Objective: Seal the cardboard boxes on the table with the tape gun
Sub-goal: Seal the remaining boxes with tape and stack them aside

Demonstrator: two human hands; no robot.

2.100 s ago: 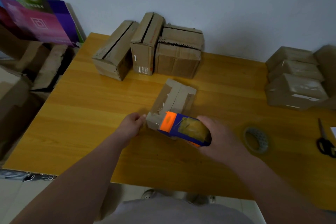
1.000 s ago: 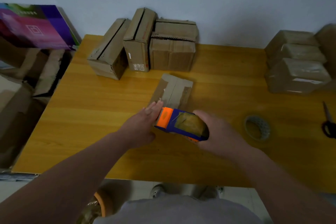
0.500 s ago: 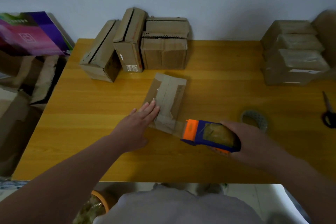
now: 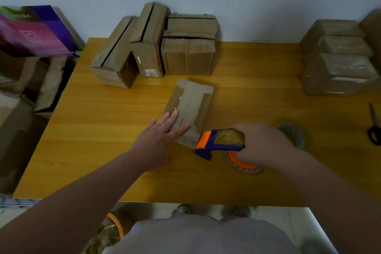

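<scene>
Right hand [image 4: 261, 146] has its fingers wrapped around the tape gun [image 4: 220, 143], just off the near end of the box [image 4: 191, 109] in the middle of the table [image 4: 92, 130]. Left hand [image 4: 156, 140] lies flat, fingers straight, pressing the box's near left corner, arm stretched forward.

Wooden table [image 4: 247, 64] bears boxes [image 4: 191, 101], tape roll [image 4: 294, 134], perhaps scissors [image 4: 374, 128].
</scene>
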